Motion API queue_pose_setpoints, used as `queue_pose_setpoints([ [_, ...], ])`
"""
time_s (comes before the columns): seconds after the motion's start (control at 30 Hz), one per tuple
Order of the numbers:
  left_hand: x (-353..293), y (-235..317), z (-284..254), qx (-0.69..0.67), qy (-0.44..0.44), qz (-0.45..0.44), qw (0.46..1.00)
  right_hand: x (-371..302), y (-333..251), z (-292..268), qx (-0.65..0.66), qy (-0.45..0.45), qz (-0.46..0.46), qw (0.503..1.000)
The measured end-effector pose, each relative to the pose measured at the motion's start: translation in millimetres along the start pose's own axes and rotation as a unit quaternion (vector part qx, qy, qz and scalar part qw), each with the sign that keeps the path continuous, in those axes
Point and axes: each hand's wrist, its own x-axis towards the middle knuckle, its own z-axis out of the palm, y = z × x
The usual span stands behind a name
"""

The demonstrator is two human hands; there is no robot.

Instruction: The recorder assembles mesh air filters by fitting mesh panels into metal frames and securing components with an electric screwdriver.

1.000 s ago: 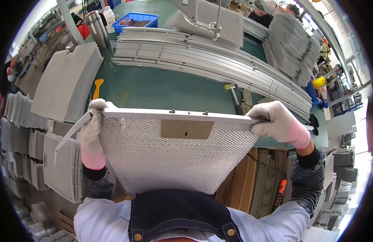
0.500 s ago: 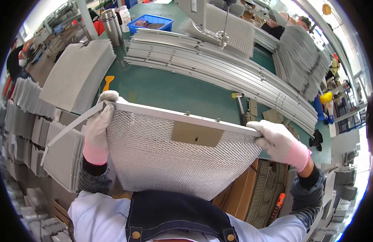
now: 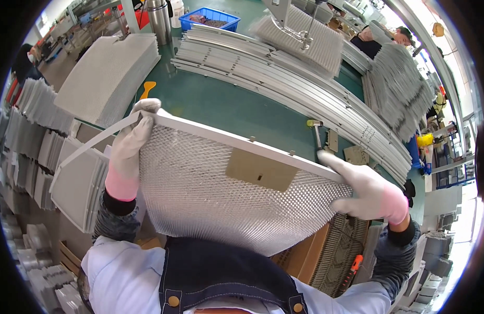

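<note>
A silver expanded-mesh filter panel [image 3: 195,178] is tilted in front of me, its lower part close to my apron. A narrow metal frame rail [image 3: 210,132] runs along its top edge, with a tan plate [image 3: 260,170] below it on the mesh. At the upper left corner my gloved left hand [image 3: 129,146] is closed around the rail. From that corner a loose frame strip [image 3: 95,142] sticks out to the left. My gloved right hand [image 3: 367,186] is at the panel's right end, fingers spread, forefinger along the rail and thumb lower against the mesh.
On the green table [image 3: 226,107] lie a hammer [image 3: 317,133], an orange scraper [image 3: 147,90] and long metal rails [image 3: 283,81]. Mesh sheets [image 3: 111,73] are stacked at left. A blue basket [image 3: 209,20] stands behind. A cardboard box [image 3: 310,251] is below right. Another person works at far right.
The panel has tilted, its right end lower and its left corner higher. My right hand has gone from pinching the rail's end to spread fingers. My view has shifted slightly.
</note>
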Motion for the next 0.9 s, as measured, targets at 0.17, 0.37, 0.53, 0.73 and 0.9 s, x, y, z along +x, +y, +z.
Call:
queue_pose_setpoints([
  [0.17,8,6,37,0.037,-0.046,0.032,0.998,74,-27,30,-0.074,0.131,-0.04,0.988],
  [0.37,-36,29,-7,0.628,-0.05,0.395,0.669,82,-13,29,0.031,0.14,-0.033,0.989],
  [0.53,32,109,27,0.644,-0.279,0.216,0.679,77,-31,33,0.042,0.154,0.009,0.987],
  [0.73,45,92,48,0.417,-0.29,-0.021,0.861,70,-8,32,0.068,0.201,0.034,0.977],
  [0.9,8,16,15,0.175,-0.191,-0.134,0.957,87,14,36,0.092,0.205,0.033,0.974],
])
